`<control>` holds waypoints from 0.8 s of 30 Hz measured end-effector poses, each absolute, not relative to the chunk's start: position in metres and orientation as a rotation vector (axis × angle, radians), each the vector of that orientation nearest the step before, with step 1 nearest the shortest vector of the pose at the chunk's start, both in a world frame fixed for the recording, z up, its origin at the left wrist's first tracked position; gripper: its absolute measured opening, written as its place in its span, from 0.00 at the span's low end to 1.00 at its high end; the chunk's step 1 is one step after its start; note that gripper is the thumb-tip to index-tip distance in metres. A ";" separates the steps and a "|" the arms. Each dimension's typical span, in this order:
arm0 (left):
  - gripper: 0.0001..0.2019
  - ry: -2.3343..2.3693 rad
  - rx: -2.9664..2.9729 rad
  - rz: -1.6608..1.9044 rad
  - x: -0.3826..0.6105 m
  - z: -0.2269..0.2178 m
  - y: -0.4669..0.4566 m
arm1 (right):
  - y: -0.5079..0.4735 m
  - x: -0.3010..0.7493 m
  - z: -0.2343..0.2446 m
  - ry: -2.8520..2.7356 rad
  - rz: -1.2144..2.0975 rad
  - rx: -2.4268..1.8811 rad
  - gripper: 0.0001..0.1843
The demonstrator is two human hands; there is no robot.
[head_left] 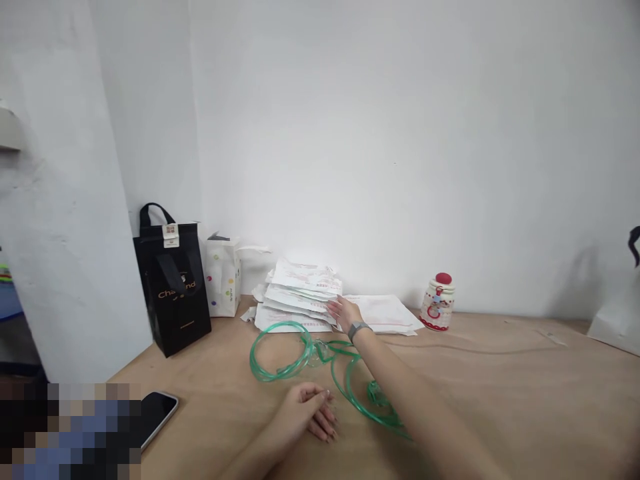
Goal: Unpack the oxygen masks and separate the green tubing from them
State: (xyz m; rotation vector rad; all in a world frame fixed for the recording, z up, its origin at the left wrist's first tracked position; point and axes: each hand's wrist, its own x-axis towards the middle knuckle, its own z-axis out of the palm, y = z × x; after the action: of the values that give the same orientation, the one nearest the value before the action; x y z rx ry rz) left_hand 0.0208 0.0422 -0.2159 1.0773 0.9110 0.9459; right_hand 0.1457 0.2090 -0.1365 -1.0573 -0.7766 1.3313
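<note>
My right hand (345, 313), with a grey watch on its wrist, reaches to the right edge of a stack of white printed packets (300, 293). Its fingers are stretched out and at the packets' edge; whether they grip one I cannot see, but they look apart. Closer to me, my left hand (313, 410) hovers low over the table, fingers curled in and thumb laid across, with nothing visible in them. Just beyond it lies coiled green clear tubing (255, 357) with a clear plastic piece (317, 353). More green tubing (347, 393) loops partly under my right forearm.
A flat white packet (385, 313) lies right of the stack. Farther right stands a decorated jar (438, 303) with a red knob. A black bag (175, 287) and a dotted white bag (223, 280) stand at left; a phone (157, 413) lies nearer. The wall (400, 167) closes off the back.
</note>
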 end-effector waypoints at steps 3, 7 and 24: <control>0.31 0.907 1.090 0.943 0.022 -0.219 0.044 | 0.212 0.136 -0.134 -0.746 1.440 -1.012 0.17; 0.31 0.902 1.105 0.941 0.023 -0.221 0.045 | 0.218 0.132 -0.131 -0.688 1.480 -1.004 0.17; 0.29 0.823 0.971 0.990 0.016 -0.213 0.042 | 0.163 0.153 -0.060 -0.661 1.366 -0.525 0.09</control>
State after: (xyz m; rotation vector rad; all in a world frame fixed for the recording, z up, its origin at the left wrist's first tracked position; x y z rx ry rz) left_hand 0.0159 0.0417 -0.2131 0.9715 0.8229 0.9905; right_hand 0.1531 0.1628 -0.0596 -0.5246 -0.6612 1.3657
